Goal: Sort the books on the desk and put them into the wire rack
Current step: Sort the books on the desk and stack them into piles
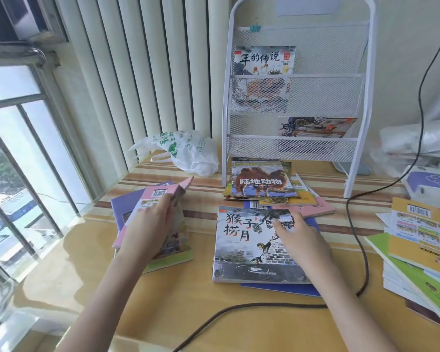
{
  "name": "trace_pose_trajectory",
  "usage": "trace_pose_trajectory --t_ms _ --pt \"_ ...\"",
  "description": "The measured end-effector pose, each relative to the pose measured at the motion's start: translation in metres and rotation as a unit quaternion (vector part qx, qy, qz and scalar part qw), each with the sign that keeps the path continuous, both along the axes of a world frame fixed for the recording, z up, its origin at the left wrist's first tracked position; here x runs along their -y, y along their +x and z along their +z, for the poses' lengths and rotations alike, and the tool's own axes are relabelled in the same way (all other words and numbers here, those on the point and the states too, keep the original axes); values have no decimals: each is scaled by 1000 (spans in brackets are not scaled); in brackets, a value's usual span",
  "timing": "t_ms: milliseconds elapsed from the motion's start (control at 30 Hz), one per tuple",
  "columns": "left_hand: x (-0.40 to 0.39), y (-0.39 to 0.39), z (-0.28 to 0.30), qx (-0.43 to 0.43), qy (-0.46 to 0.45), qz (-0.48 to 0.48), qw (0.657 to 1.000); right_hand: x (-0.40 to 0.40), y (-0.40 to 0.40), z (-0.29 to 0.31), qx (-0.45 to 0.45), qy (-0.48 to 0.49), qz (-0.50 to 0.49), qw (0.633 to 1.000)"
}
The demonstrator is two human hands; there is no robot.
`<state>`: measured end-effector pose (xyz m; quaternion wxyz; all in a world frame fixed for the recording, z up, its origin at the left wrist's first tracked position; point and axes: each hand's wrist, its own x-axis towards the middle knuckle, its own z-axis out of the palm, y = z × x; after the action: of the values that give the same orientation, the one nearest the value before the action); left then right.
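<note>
Pink-covered book (148, 217) is pinched in the left hand (153, 224), tilted up off the purple book (123, 207) beneath. The right hand (297, 240) rests flat, fingers relaxed, on the monkey picture book (244, 250), long axis running away from the person. The wire rack (295, 146) stands directly beyond the right hand, which is the nearer one.

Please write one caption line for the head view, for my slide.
Left hand grips a pink book; right hand rests on a monkey book before the rack.
</note>
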<state>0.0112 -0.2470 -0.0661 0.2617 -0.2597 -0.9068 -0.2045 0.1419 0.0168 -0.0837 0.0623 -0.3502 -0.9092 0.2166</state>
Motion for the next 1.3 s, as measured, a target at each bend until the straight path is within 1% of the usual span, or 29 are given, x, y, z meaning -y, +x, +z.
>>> trace_pose_trajectory --t_ms 33,100,200,300,533,633,767,800,867,933,1033,1100,1200,1233,1300 --pt "4 -3 4 16 35 10 999 0 0 0 -1 0 0 1000" --pt "11 -9 9 21 78 9 997 0 1 0 -4 -1 -1 1000" --pt "14 -12 11 33 104 -10 994 0 1 0 -6 -5 -3 1000" --pt "14 -12 10 67 132 -31 989 0 0 1 -7 -9 -3 1000" --pt "19 -20 16 142 212 -41 966 -1 1 1 -9 -7 -2 1000" --pt "17 -16 20 173 220 -52 959 0 1 1 -12 -10 0 1000" --pt "14 -11 17 204 169 -60 962 0 2 0 -16 -9 1 1000" --pt "13 -9 17 201 137 -59 968 -1 2 0 -16 -7 -1 1000" --pt "8 -2 17 173 31 -51 983 -1 2 -1 -24 -4 -2 1000" --pt "-1 4 14 120 -67 -32 990 0 3 0 -33 -3 -6 999" --pt "-28 14 11 80 -109 -47 990 2 7 5 -35 -8 -1 999" --pt "-56 21 14 67 -125 -87 986 -1 10 10 -33 -68 6 997" --pt "-104 37 23 75 -161 -180 967 -11 14 17 -71 -181 8 981" --pt "-121 41 25 92 -181 -209 957 -14 15 19 -85 -199 3 976" --pt "-151 47 30 128 -222 -246 935 -18 18 22 -95 -200 -1 975"
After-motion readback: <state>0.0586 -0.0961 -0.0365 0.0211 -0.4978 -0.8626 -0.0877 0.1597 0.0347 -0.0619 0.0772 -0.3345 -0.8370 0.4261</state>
